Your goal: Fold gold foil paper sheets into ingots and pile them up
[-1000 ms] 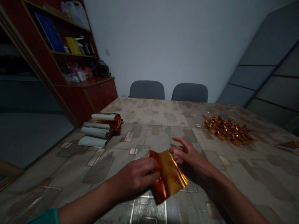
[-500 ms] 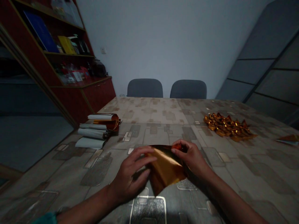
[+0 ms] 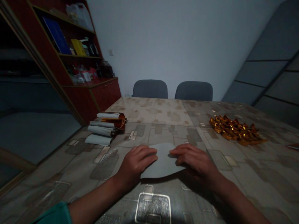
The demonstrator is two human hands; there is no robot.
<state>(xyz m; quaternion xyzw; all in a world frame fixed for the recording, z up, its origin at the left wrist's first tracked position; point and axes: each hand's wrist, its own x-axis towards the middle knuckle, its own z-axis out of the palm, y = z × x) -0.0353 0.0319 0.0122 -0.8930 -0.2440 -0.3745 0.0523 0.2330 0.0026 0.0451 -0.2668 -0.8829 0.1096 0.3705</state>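
A sheet of paper (image 3: pixel 161 165) with its pale grey side up is held just over the patterned table, near its front edge. My left hand (image 3: pixel 136 163) grips the sheet's left side, fingers on top and together. On the right side, my right hand (image 3: pixel 195 160) holds the sheet between thumb and fingers; its thumb is mostly hidden. Folded shiny gold pieces (image 3: pixel 235 129) lie in a cluster at the right of the table. At the left lies a stack of bent sheets (image 3: pixel 102 129), pale outside and gold-orange inside.
Two grey chairs (image 3: pixel 150 88) stand behind the far edge of the patterned table (image 3: pixel 163 109). A red cabinet (image 3: pixel 106 93) with shelves is at the back left. Another gold piece (image 3: pixel 293 146) lies at the far right edge.
The sheet showed its gold side and now shows its pale side, lying flatter. Both hands have shifted onto its left and right sides. The view has turned slightly left.
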